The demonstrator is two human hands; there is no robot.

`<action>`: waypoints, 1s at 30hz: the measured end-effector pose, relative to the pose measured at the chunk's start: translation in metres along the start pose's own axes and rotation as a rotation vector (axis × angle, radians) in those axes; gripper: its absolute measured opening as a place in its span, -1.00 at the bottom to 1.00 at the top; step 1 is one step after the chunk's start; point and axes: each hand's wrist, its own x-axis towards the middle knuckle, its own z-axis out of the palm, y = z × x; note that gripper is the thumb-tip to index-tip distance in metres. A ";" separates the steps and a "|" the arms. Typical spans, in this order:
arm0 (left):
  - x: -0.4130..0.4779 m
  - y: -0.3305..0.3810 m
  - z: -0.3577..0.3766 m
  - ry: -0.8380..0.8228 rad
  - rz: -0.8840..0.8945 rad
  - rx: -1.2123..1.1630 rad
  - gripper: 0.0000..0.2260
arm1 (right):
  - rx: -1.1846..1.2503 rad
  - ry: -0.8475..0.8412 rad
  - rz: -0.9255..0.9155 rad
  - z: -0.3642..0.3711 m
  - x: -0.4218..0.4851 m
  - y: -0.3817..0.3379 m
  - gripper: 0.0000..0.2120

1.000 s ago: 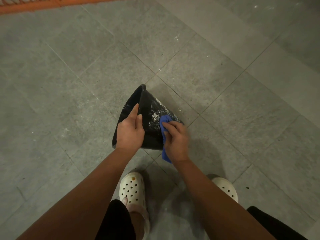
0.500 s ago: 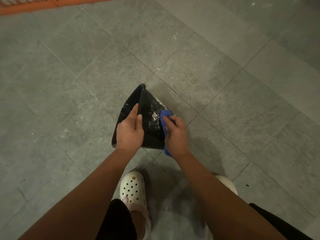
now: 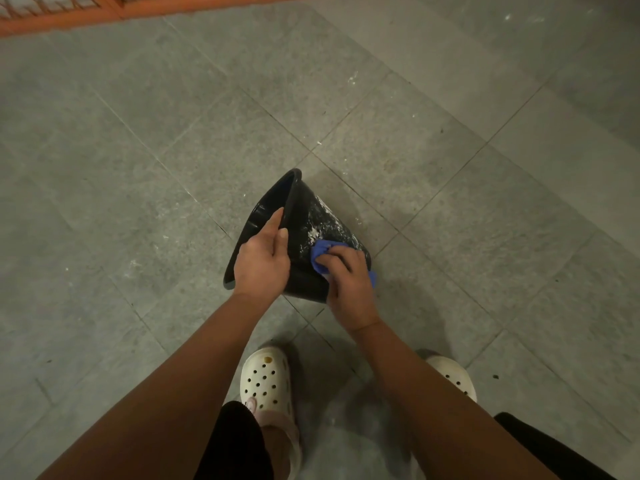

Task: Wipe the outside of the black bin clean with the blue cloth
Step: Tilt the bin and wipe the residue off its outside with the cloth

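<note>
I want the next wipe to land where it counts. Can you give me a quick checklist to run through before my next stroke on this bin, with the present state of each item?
1. Bin steadied: the left hand grips the rim of the tilted black bin. Ok.
2. Cloth in place: the right hand presses the blue cloth on the outer wall. Ok.
3. Wall clean: white smears show just past the cloth. Not ok.
4. Side facing the floor: hidden. Cannot tell.
5. Feet out of the way: the white clogs stand apart from the bin. Ok.
</note>
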 end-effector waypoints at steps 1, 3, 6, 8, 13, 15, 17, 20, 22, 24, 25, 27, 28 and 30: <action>0.000 0.001 0.001 -0.005 -0.003 -0.006 -0.64 | 0.036 0.033 0.066 0.000 0.002 0.000 -0.73; -0.002 0.002 0.003 0.004 -0.011 0.012 -0.64 | 0.103 0.079 0.278 0.003 0.002 0.001 -0.72; -0.007 0.007 0.005 0.021 0.013 0.077 -0.64 | 0.110 0.094 0.429 0.004 -0.006 -0.004 -0.71; -0.007 0.009 0.004 0.021 0.006 0.068 -0.64 | 0.063 0.097 0.314 0.003 -0.014 -0.010 -0.77; -0.007 0.013 0.005 -0.020 0.017 0.040 -0.65 | 0.054 0.113 0.099 0.000 -0.004 -0.021 -0.83; -0.007 0.013 0.005 -0.017 -0.010 -0.024 -0.66 | 0.117 0.108 0.160 -0.001 0.006 -0.021 -0.82; -0.006 0.012 0.005 -0.010 -0.039 -0.068 -0.66 | 0.167 0.102 0.317 0.000 0.011 -0.019 -0.80; -0.006 0.010 0.007 -0.003 -0.051 -0.063 -0.67 | 0.178 0.115 0.486 -0.002 0.006 -0.009 -0.81; -0.003 0.010 0.006 -0.003 -0.059 -0.077 -0.68 | 0.155 0.136 0.377 -0.002 -0.004 -0.010 -0.83; 0.001 0.008 0.005 -0.007 -0.093 -0.137 -0.68 | 0.116 0.145 0.221 0.000 -0.010 -0.018 -0.86; 0.002 0.007 0.005 -0.006 -0.108 -0.160 -0.68 | 0.102 0.144 0.150 0.002 -0.009 -0.022 -0.88; 0.003 0.005 0.005 -0.010 -0.123 -0.195 -0.68 | 0.095 0.145 0.033 0.004 0.000 -0.028 -0.88; 0.003 0.004 0.005 -0.014 -0.129 -0.212 -0.68 | 0.109 0.153 0.016 0.005 0.006 -0.030 -0.87; 0.004 0.003 0.006 -0.013 -0.150 -0.235 -0.67 | 0.169 0.169 0.120 0.006 0.017 -0.033 -0.85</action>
